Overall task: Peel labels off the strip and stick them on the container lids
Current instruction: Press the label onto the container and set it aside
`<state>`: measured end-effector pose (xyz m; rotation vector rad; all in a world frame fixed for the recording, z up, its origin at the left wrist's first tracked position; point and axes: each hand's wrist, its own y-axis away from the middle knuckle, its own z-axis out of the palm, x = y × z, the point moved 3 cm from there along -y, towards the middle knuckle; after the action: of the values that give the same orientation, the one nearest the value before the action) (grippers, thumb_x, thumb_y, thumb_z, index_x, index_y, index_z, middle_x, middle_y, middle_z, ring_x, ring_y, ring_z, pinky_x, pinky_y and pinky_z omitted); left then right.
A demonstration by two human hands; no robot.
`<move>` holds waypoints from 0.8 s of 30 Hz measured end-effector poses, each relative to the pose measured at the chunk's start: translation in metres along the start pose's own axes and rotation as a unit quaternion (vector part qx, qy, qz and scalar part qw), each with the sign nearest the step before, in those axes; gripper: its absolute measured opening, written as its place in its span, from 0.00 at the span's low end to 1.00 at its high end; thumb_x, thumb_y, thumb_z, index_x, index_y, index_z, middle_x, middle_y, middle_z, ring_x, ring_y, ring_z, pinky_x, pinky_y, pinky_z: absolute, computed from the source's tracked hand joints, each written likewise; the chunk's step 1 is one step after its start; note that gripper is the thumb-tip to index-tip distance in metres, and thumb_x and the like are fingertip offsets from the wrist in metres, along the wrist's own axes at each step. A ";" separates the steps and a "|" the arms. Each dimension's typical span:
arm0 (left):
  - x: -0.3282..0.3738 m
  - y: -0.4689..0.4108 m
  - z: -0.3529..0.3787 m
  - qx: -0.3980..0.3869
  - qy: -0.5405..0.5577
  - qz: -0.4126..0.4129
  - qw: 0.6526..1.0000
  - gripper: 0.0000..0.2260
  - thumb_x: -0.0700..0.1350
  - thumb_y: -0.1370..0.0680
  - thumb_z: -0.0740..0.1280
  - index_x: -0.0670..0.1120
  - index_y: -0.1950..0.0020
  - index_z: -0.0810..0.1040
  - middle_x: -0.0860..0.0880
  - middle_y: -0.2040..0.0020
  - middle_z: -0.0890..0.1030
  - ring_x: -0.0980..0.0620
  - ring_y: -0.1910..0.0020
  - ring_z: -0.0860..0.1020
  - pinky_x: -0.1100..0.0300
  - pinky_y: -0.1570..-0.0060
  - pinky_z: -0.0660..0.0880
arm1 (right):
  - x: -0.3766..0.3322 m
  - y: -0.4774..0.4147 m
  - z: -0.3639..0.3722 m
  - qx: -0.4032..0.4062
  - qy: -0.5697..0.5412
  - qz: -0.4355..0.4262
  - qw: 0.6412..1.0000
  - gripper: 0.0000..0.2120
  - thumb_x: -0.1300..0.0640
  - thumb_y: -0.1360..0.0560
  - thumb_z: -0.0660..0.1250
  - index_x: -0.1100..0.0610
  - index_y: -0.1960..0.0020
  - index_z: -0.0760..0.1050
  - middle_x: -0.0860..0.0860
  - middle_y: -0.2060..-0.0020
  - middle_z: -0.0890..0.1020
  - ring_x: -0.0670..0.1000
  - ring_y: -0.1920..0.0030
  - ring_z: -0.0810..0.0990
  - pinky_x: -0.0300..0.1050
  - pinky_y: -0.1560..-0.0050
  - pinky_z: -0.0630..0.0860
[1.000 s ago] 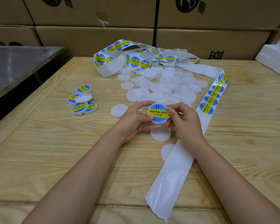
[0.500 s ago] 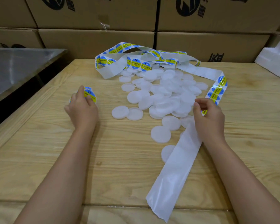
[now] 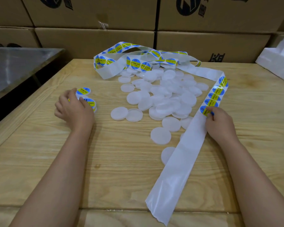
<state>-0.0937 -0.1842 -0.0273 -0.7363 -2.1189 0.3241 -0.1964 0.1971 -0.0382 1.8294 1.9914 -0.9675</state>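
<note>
My left hand (image 3: 73, 110) rests palm down on the small stack of labelled lids (image 3: 87, 99) at the left side of the table (image 3: 121, 161), fingers curled loosely over them; I cannot tell whether it actually grips one. My right hand (image 3: 220, 123) is pinching the nearest blue-and-yellow label (image 3: 205, 111) on the strip (image 3: 179, 161), thumb and fingertips closed on its edge. More labels (image 3: 217, 94) run up the strip beyond that hand, and the peeled, bare backing trails toward me across the table and over its near edge. The pile of plain white lids (image 3: 164, 95) lies between my hands, a few loose ones beside the strip. Cardboard boxes (image 3: 95, 41) are stacked behind the table.
</note>
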 end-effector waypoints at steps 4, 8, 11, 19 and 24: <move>0.038 0.025 -0.008 0.034 0.100 0.199 0.974 0.16 0.36 0.26 0.60 0.43 0.39 0.76 0.44 0.40 0.77 0.42 0.42 0.73 0.53 0.42 0.60 | 0.002 -0.002 -0.001 0.000 0.034 0.002 0.999 0.14 0.63 0.23 0.58 0.63 0.41 0.77 0.62 0.47 0.80 0.62 0.46 0.75 0.48 0.47 0.69; 0.096 0.087 -0.014 -0.055 0.199 0.425 0.882 0.12 0.35 0.27 0.61 0.39 0.47 0.81 0.44 0.51 0.83 0.45 0.52 0.80 0.50 0.47 0.66 | 0.004 -0.006 -0.004 0.017 0.074 -0.016 0.997 0.11 0.61 0.25 0.64 0.63 0.44 0.79 0.61 0.53 0.81 0.63 0.50 0.77 0.51 0.48 0.72; 0.125 0.140 -0.014 -0.192 0.238 0.522 0.797 0.11 0.36 0.29 0.67 0.39 0.47 0.82 0.44 0.49 0.83 0.45 0.50 0.81 0.50 0.47 0.69 | 0.008 -0.009 0.001 -0.014 0.117 -0.037 0.992 0.15 0.58 0.25 0.66 0.63 0.40 0.77 0.62 0.52 0.79 0.63 0.50 0.75 0.50 0.46 0.66; 0.128 0.196 -0.008 -0.335 0.161 0.627 0.684 0.08 0.43 0.23 0.65 0.42 0.50 0.83 0.48 0.48 0.84 0.49 0.43 0.79 0.46 0.30 0.58 | 0.013 -0.009 0.009 -0.056 0.150 -0.036 0.986 0.15 0.61 0.22 0.61 0.69 0.39 0.74 0.66 0.38 0.70 0.66 0.37 0.67 0.48 0.37 0.59; 0.127 0.191 -0.006 -0.352 0.166 0.611 0.690 0.07 0.42 0.24 0.65 0.42 0.52 0.83 0.48 0.49 0.84 0.50 0.45 0.80 0.48 0.32 0.61 | 0.009 -0.010 0.002 -0.035 0.109 -0.008 0.993 0.16 0.62 0.24 0.63 0.68 0.39 0.73 0.64 0.40 0.73 0.63 0.38 0.70 0.49 0.38 0.63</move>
<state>-0.0738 0.0444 -0.0314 -2.4251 -1.0335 0.0040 -0.2083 0.2031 -0.0420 1.9558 2.1378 -0.7174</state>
